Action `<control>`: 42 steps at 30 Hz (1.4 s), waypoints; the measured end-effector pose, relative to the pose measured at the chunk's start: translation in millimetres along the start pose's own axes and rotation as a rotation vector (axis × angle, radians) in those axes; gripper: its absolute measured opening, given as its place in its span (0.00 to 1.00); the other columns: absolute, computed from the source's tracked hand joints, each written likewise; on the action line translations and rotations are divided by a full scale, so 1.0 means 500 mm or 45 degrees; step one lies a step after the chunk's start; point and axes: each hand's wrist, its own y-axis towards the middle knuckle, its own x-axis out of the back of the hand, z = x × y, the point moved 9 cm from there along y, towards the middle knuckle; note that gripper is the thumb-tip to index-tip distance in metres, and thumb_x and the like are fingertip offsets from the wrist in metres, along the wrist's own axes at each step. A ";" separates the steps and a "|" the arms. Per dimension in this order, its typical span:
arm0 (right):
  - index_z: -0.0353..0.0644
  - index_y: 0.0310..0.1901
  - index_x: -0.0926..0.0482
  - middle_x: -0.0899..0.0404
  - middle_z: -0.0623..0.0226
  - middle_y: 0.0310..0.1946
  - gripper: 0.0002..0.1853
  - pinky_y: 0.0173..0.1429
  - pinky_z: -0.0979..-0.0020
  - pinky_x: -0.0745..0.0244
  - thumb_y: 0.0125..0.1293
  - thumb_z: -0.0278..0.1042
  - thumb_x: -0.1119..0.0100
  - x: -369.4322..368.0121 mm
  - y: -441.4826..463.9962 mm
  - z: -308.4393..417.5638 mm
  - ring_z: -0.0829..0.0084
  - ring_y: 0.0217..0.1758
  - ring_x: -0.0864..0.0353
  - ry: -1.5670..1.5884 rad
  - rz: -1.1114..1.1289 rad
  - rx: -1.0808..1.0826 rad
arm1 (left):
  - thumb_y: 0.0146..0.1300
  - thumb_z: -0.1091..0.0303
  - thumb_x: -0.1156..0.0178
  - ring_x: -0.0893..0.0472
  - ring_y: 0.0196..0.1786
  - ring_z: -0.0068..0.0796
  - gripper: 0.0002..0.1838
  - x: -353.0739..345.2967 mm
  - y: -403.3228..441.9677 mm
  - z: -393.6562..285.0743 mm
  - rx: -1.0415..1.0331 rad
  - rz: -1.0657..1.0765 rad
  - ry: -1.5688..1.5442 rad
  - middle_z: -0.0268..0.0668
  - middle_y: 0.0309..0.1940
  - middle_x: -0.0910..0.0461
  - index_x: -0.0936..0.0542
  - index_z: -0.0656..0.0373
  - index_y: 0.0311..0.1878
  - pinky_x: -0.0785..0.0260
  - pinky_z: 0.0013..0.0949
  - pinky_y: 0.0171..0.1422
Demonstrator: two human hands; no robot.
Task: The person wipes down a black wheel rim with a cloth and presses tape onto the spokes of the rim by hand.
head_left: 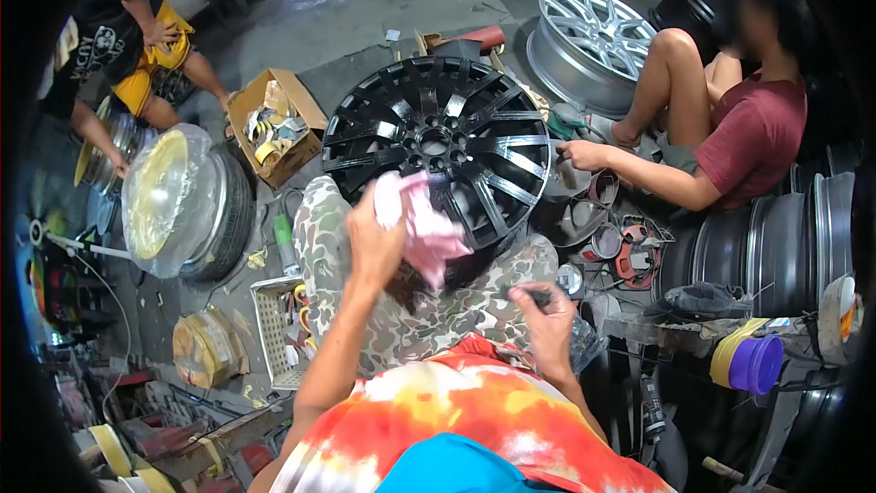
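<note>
Nearest us, below the black wheel [506, 142], are our red, orange and white tie-dye shirt [411, 411] and camouflage trousers [328, 233]. Our right grip [543, 318] is to the wheel's near right, above our thigh, fingers curled narrow; we cannot tell whether it holds anything. Our left grip [376, 242] is closed on a crumpled pink cloth [429, 233], slightly blurred, over the wheel's near edge; we cannot tell whether the cloth touches it. The glossy, many-spoked wheel lies face up just beyond our lap, between our knees. Near left of it is a pale perforated crate [270, 324]; near right, a red tool [636, 257]. Left of the wheel stands an open cardboard box [294, 161], and farther left, a plastic-wrapped wheel [166, 201] beside a seated person [114, 46]. At its right edge is the hand [584, 156] of a person in maroon [753, 132]. Beyond, to the far right, a silver wheel [598, 32] leans tilted.
</note>
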 end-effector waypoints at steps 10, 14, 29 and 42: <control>0.36 0.43 0.16 0.16 0.75 0.36 0.05 0.44 0.81 0.28 0.72 0.26 0.29 0.046 0.049 0.109 0.88 0.39 0.23 -0.273 -0.085 0.283 | 0.49 0.63 0.25 0.24 0.62 0.47 0.31 -0.299 0.048 0.081 -0.690 0.440 1.015 0.45 0.54 0.25 0.23 0.62 0.57 0.25 0.47 0.59; 0.35 0.43 0.17 0.15 0.72 0.37 0.04 0.47 0.79 0.24 0.73 0.24 0.31 0.068 0.045 0.007 0.85 0.41 0.19 -0.219 -0.070 0.211 | 0.52 0.63 0.28 0.23 0.57 0.43 0.22 -0.285 0.033 0.074 -0.862 0.665 0.886 0.41 0.49 0.23 0.20 0.59 0.49 0.27 0.46 0.55; 0.34 0.42 0.19 0.15 0.61 0.33 0.09 0.40 0.69 0.22 0.66 0.24 0.27 0.029 0.054 0.116 0.70 0.33 0.15 -0.725 -0.107 0.565 | 0.49 0.70 0.28 0.20 0.62 0.48 0.26 -0.245 0.116 0.115 -0.755 0.832 1.066 0.46 0.54 0.18 0.19 0.63 0.54 0.25 0.46 0.64; 0.39 0.41 0.18 0.18 0.71 0.33 0.07 0.40 0.75 0.26 0.67 0.24 0.27 0.051 0.063 0.105 0.82 0.34 0.23 -0.554 -0.237 0.578 | 0.62 0.68 0.39 0.17 0.61 0.61 0.22 -0.260 -0.258 -0.072 -0.558 1.277 0.626 0.67 0.52 0.17 0.17 0.77 0.54 0.27 0.56 0.67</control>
